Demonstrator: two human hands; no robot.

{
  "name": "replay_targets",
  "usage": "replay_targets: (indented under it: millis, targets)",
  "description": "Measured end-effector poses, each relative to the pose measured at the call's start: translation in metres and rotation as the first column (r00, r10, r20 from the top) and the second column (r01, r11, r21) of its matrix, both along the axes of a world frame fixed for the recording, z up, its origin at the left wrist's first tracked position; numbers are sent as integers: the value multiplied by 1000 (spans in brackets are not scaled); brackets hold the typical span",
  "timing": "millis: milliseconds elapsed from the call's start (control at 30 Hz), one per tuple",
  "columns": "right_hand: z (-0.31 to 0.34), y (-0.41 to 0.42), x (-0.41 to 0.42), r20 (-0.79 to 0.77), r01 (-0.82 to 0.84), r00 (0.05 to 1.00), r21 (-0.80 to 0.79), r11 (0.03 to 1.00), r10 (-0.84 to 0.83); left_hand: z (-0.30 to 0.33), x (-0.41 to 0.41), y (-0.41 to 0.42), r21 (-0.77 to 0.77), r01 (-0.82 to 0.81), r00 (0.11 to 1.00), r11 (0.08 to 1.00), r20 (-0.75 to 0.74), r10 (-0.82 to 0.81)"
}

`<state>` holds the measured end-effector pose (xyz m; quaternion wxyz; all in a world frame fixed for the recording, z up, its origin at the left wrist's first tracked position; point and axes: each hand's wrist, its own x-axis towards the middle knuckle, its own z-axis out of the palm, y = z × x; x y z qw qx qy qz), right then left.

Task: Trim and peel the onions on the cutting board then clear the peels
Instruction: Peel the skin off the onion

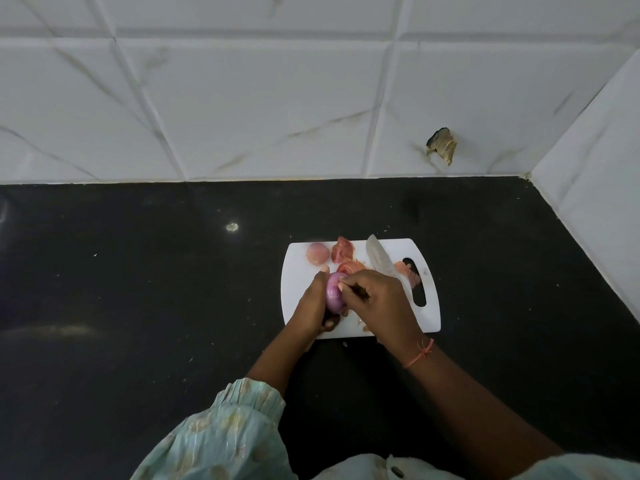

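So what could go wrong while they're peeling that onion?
1. The knife lies on the cutting board right beside the right hand, blade tip pointing away. A careless move could bump it, maybe nicking a finger.
2. The onion is round and held between both hands; the left hand might let it slip and roll off.
3. Loose peels sit near the board's far edge and could scatter onto the dark counter.

We see a white smooth plastic cutting board (360,320), a dull grey metal knife blade (381,259), a speckled black stone counter (138,271) and glossy white veined wall tiles (242,109).
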<state>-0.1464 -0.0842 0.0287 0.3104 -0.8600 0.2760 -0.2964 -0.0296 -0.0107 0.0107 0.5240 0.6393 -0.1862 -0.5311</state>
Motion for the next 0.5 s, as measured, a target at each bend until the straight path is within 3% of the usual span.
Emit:
replay_targets:
  millis: [167, 267, 400, 500]
  targets:
    - [1, 0, 2, 17, 17, 1000, 72, 997, -18, -2, 1, 1, 4, 18, 1000, 1000, 1, -18]
    - [3, -3, 2, 25, 29, 999, 195, 980, -35, -7, 2, -1, 40, 7, 1000, 999, -17, -7]
    - [9, -11, -5, -75, -183, 974, 291, 939, 213, -12, 3, -3, 65, 52, 999, 996, -5, -52]
    - [15, -20, -7, -209, -230, 933, 287, 930, 295, -8, 1, -4, 57, 82, 996, 995, 20, -83]
